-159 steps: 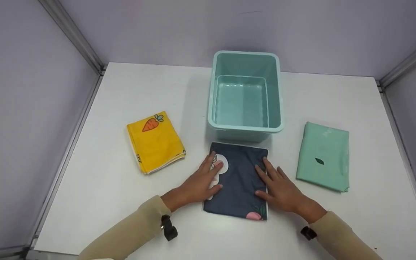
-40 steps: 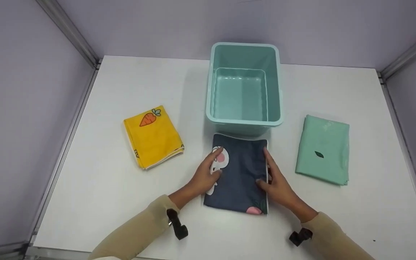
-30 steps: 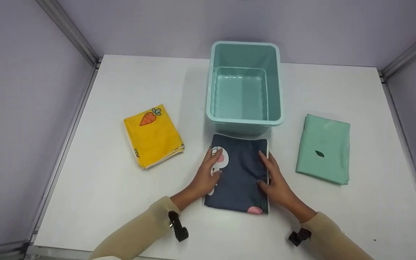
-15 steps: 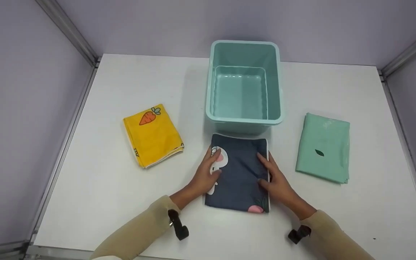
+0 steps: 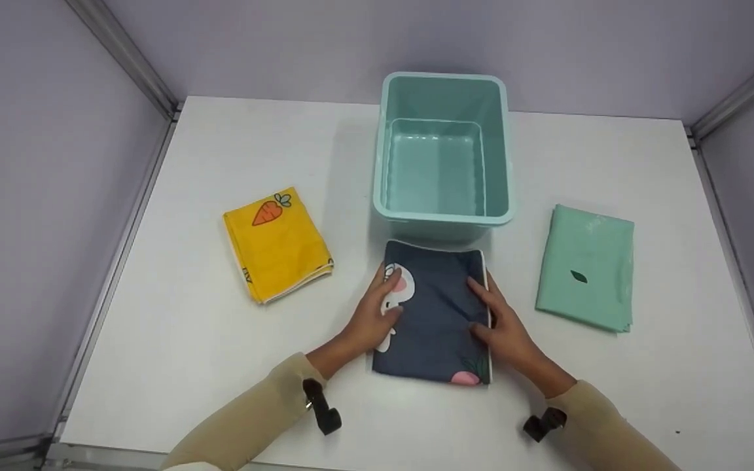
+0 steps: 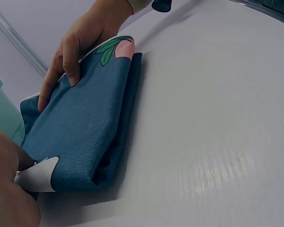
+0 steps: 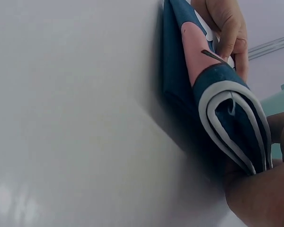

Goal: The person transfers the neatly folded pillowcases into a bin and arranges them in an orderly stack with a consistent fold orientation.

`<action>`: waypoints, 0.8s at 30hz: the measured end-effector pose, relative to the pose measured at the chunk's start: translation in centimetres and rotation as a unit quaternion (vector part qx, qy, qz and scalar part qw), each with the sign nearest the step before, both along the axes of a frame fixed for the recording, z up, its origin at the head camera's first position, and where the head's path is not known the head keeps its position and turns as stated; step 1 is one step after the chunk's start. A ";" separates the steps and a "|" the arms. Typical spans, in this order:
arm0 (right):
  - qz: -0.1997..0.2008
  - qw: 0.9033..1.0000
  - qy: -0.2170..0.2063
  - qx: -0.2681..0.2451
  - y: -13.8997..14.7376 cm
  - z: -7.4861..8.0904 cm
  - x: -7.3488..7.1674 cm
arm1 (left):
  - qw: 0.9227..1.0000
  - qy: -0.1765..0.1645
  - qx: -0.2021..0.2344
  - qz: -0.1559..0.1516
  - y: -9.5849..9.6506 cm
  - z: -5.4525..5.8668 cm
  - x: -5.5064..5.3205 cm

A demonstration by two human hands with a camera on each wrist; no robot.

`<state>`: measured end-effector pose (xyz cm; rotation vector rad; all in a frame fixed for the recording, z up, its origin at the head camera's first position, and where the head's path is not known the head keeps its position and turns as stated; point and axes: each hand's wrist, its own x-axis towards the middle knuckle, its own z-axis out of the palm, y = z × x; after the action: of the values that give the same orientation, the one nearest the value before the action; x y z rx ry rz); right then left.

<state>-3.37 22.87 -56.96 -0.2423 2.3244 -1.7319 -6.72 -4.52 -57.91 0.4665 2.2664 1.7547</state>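
Note:
A folded navy cloth [image 5: 442, 307] with white edging, a white cartoon figure and a pink fruit print lies centrally, just in front of a teal bin. My left hand [image 5: 369, 320] grips its left side, thumb on top. On the opposite side, my right hand [image 5: 504, 330] holds the edge with thumb and fingers. In the right wrist view, the cloth's layered end [image 7: 234, 113] shows rounded folds between the right hand's fingers, its edge raised off the table. Fingers under the cloth are partly hidden.
The teal bin [image 5: 442, 170] stands open at the back with nothing inside. A folded yellow cloth [image 5: 279, 255] with a carrot print lies left; a folded mint-green cloth [image 5: 586, 261] lies right. Pale walls [image 5: 285, 52] enclose the white table [image 5: 174, 340].
Earlier both hands lay flat on top of the navy cloth; now they grip its two sides. Over the last second the cloth and hands have hardly moved.

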 end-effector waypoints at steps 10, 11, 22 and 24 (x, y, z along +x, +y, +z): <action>-0.003 1.000 0.002 -0.005 -0.2 0.8 0.1 | 1.000 -0.008 -0.001 -0.001 -0.1 0.6 0.1; -0.003 1.000 0.001 -0.003 -0.2 0.9 0.1 | 1.000 -0.007 0.000 -0.001 -0.1 0.6 0.2; 0.000 1.000 -0.003 0.000 -0.1 1.5 0.4 | 1.000 -0.015 0.005 0.000 -0.1 1.4 0.4; 0.000 1.000 -0.003 -0.003 -0.1 1.8 0.4 | 1.000 -0.019 0.006 0.002 -0.2 1.8 0.5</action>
<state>-2.93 22.78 -55.12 -0.2373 2.3149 -1.7384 -6.21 -4.68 -56.15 0.4277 2.2332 1.7650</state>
